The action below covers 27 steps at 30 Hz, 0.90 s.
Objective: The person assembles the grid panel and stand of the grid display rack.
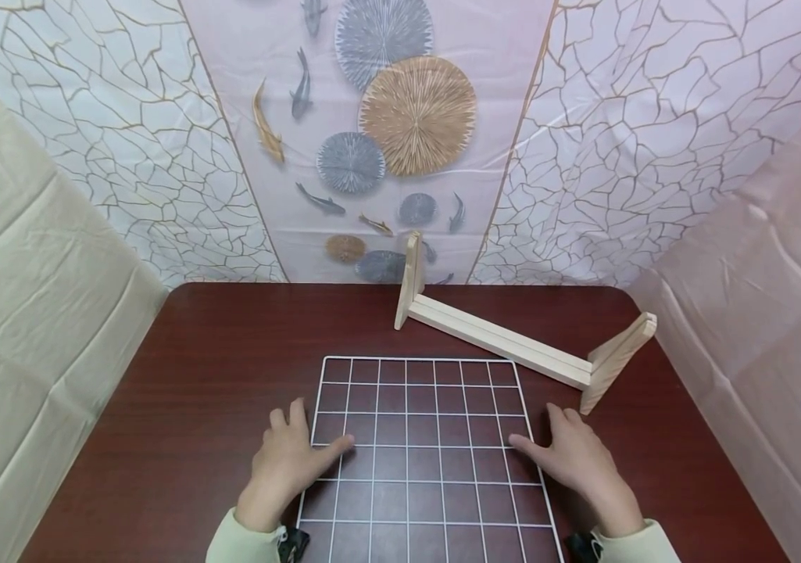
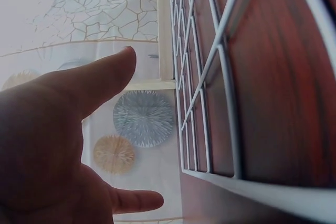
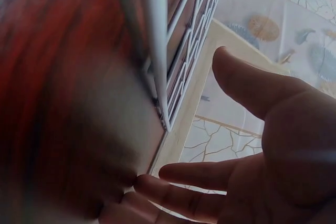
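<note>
A white wire grid panel (image 1: pixel 407 446) lies flat on the dark red-brown table. Beside its left edge is my left hand (image 1: pixel 287 457), fingers spread and the thumb reaching over the wires. In the left wrist view that hand (image 2: pixel 58 114) shows a gap between its thumb and the grid (image 2: pixel 219 46). My right hand (image 1: pixel 576 457) is by the opposite edge, thumb extended over the border wire. The right wrist view has its fingers (image 3: pixel 194 176) low near the tabletop; whether they touch it I cannot tell. Neither hand holds anything.
A pale wooden stand (image 1: pixel 498 336), a long bar between two end pieces, stands at a slant behind the panel, close to its far right corner. Patterned cloth (image 1: pixel 231 156) hangs behind the table (image 1: pixel 161 438); plain cream cloth (image 1: pixel 27 313) flanks both sides.
</note>
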Each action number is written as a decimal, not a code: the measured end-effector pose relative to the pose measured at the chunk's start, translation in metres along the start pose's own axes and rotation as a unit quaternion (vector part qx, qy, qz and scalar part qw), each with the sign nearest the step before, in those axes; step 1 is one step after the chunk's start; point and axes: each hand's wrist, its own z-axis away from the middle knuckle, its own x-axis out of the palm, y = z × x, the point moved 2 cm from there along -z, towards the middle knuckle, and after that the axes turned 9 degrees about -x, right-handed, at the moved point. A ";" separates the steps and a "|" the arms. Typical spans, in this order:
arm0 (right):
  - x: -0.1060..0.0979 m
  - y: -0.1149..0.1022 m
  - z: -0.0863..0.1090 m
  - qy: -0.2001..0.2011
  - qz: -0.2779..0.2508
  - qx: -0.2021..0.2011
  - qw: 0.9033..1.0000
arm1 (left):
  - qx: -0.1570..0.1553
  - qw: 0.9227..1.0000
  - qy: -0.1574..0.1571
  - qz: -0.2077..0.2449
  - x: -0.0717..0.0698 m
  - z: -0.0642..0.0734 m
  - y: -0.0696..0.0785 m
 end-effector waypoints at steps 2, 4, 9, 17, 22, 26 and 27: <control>0.001 -0.001 0.000 -0.002 0.002 0.002 1.000 | 0.000 1.000 -0.004 -0.003 0.002 0.001 0.000; 0.002 -0.002 0.001 -0.003 0.003 0.005 1.000 | 0.001 1.000 -0.008 -0.008 0.004 0.001 0.000; 0.007 -0.005 0.002 -0.009 0.000 0.012 1.000 | 0.008 1.000 -0.012 -0.026 0.008 0.001 0.001; 0.010 -0.010 0.002 -0.022 -0.013 -0.014 1.000 | 0.019 0.999 -0.012 -0.040 0.009 0.001 0.001; 0.012 -0.014 -0.002 -0.016 -0.040 -0.054 0.998 | 0.024 0.999 -0.004 -0.045 0.013 0.001 0.003; 0.014 -0.015 -0.005 -0.021 -0.054 -0.066 0.996 | 0.024 0.999 0.002 -0.041 0.015 0.001 0.005; 0.014 -0.015 -0.005 -0.021 -0.056 -0.067 0.996 | 0.024 0.999 0.003 -0.040 0.015 0.002 0.006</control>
